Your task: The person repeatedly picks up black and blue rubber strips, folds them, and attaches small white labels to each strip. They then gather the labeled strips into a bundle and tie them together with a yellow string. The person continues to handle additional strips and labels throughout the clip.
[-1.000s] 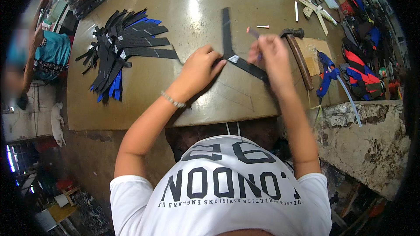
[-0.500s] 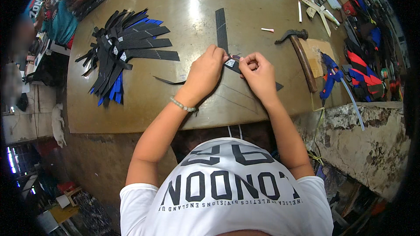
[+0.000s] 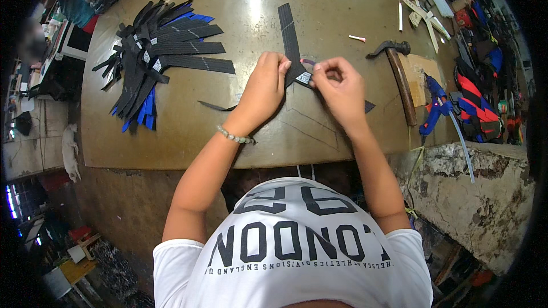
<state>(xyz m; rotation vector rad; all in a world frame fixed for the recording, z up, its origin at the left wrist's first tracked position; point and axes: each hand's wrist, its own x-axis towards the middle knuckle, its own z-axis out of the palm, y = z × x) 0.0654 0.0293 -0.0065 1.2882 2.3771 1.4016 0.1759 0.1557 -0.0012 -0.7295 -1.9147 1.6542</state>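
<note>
A Y-shaped black webbing strap point(image 3: 289, 34) lies on the table in front of me, one arm pointing to the far side. Over its junction sits a small white label point(image 3: 303, 77). My left hand point(image 3: 265, 85) is closed on the strap's left side, with fingers and thumb pressed together beside the junction. Just right of the label, my right hand point(image 3: 341, 86) pinches the end of a thin dark purplish strip point(image 3: 308, 61) that curves up from the junction. Part of the strap's right arm passes under this hand, and its tip shows beyond.
A heap of black and blue webbing straps point(image 3: 191, 64) lies to the left. On the right are a hammer point(image 3: 402, 88), cardboard point(image 3: 425, 74), a blue glue gun point(image 3: 435, 105) with a glue stick, and a small white-and-pink piece point(image 3: 357, 39). Pale strips point(image 3: 425, 21) lie farther back.
My left fingers have drawn back left from the junction, so more of it shows and the hands are farther apart. The right hand stays beside the label. The whole view has shifted slightly.
</note>
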